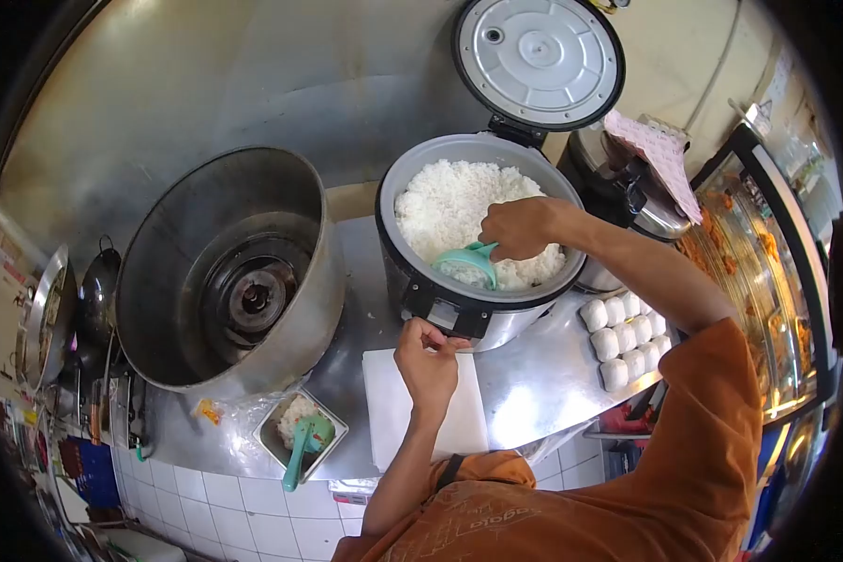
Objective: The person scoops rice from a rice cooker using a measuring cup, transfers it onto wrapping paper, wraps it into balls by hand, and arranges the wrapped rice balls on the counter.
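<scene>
Silver and round, a pan (51,323) sits past the left edge of the steel bench (356,281), and a dark wok (96,304) is next to it. A very big grey pot (178,229) stands near the bench's left end, tipped so we see its deep inside. Just in front of it, at the front edge of the bench, is a square tub (277,412) with some rice in it and a green spoon (297,459) whose handle pokes out over the rim. Next comes a pile of white paper (421,407), also by the front edge. The left hand (428,365) is over the paper, close to the front of the rice cooker (515,328); its finger and thumb are bent in together, but I cannot tell if they hold anything. White rice (454,201) fills much of the cooker, which stands in the middle of the bench with its lid (534,66) up at the back. A green scoop (468,265) is in the rice, and the right hand (523,228) grips its handle tight. Behind that arm is another cooker (595,169) with a pink sheet (660,155) on top. White bundles (625,337) sit in rows near the bench's right end. Far right, a glass case (745,267) has orange-brown food inside.
</scene>
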